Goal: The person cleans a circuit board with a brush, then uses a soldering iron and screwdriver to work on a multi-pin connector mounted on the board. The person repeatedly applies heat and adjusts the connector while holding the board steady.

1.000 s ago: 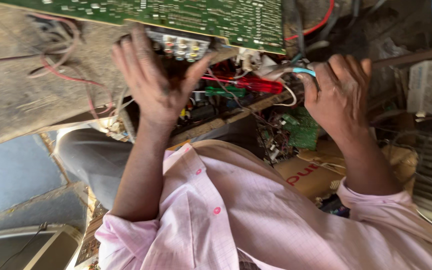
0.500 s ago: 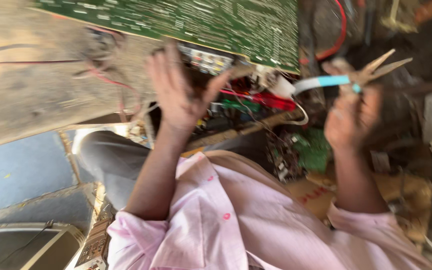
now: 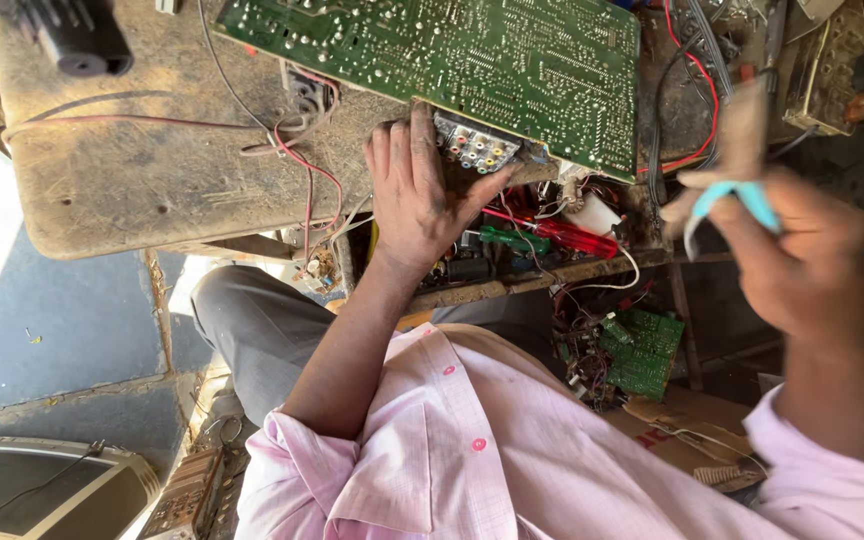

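Observation:
A large green circuit board (image 3: 472, 60) lies solder side up on a worn wooden table (image 3: 152, 170). My left hand (image 3: 422, 195) grips the board's near edge beside a block of round sockets (image 3: 474, 148). My right hand (image 3: 797, 255) is raised to the right and holds small pliers with light blue handles (image 3: 727, 195); the pliers are blurred by motion. Red and green screwdrivers (image 3: 542, 235) lie in an open drawer under the board.
Red and black wires (image 3: 292, 150) trail across the table. A smaller green board (image 3: 642, 350) and loose parts sit lower right above cardboard. A black cylinder (image 3: 77, 40) rests at the top left. A grey device (image 3: 42, 490) stands on the floor.
My right hand has picked up the blue-handled pliers and carried them rightward and lower. My left hand stays on the board's edge. The camera has moved closer.

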